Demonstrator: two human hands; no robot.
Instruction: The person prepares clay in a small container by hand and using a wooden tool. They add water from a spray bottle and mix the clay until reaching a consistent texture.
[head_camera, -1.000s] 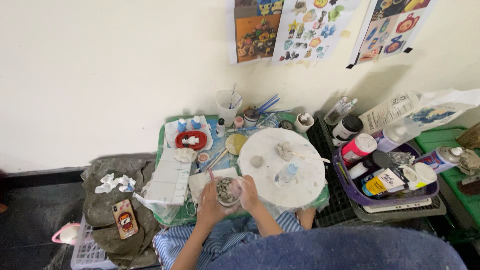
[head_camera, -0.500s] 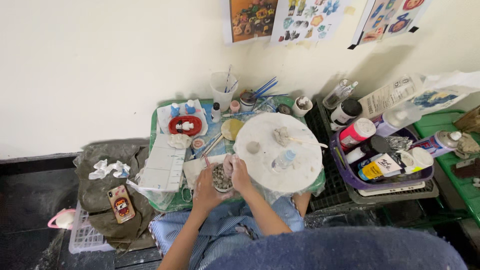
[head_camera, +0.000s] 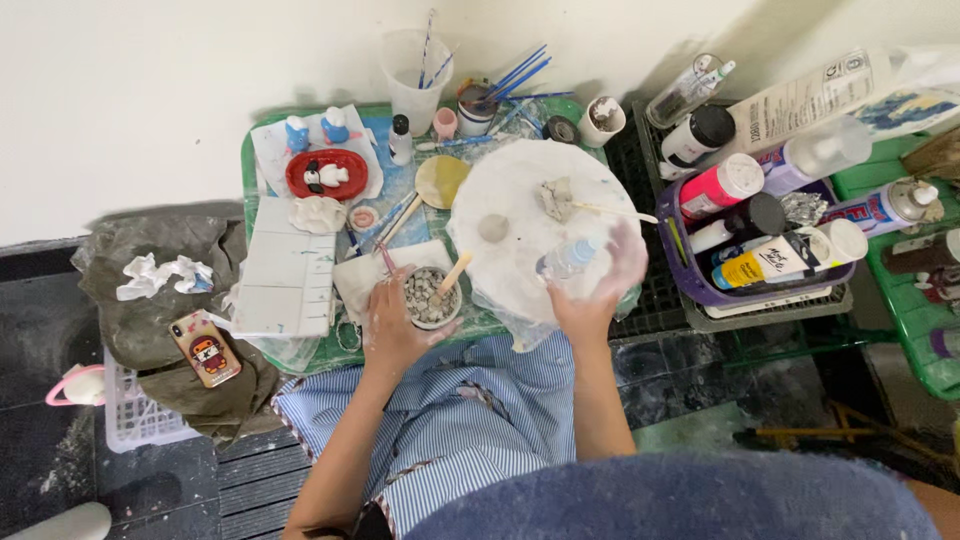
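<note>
Your left hand (head_camera: 392, 325) is closed around a small cup of grey lumps (head_camera: 431, 296), a wooden stick (head_camera: 452, 274) standing in it, at the near edge of the green surface (head_camera: 262, 152). Your right hand (head_camera: 600, 285) grips a small clear bottle (head_camera: 566, 260) over the white round board (head_camera: 530, 225).

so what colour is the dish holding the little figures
Red dish, oval, at the table's far left; head view shows it.

Low green table (head_camera: 262, 178); white round board (head_camera: 520, 200), red dish (head_camera: 325, 172), white palette (head_camera: 285, 270)
</note>
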